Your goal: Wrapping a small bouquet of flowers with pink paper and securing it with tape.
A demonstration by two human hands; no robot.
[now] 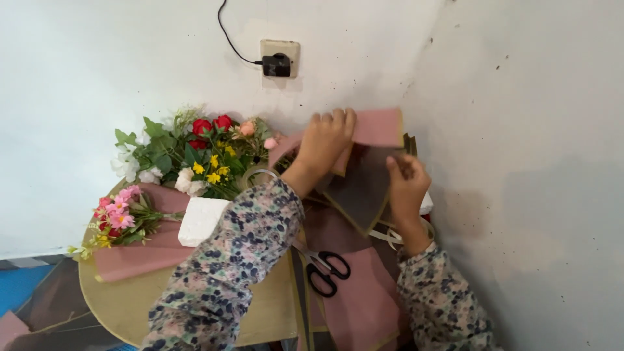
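My left hand point(325, 140) presses on a pink sheet of wrapping paper point(380, 127) folded against the wall at the back of the round table point(123, 305). My right hand point(406, 179) pinches the edge of a grey-brown sheet with gold trim point(361, 192) just below the pink one. Both arms wear floral sleeves. Black-handled scissors point(325, 270) lie on the table between my forearms. The sheets partly overlap, and my left hand hides where they meet.
A bunch of artificial flowers point(195, 153), red, yellow, white and green, lies at the back left. Pink flowers point(117, 218) rest on another pink sheet point(140, 257), beside a white foam block point(201, 221). A wall socket with a black plug point(278, 62) is above. More pink paper point(364, 305) lies in front.
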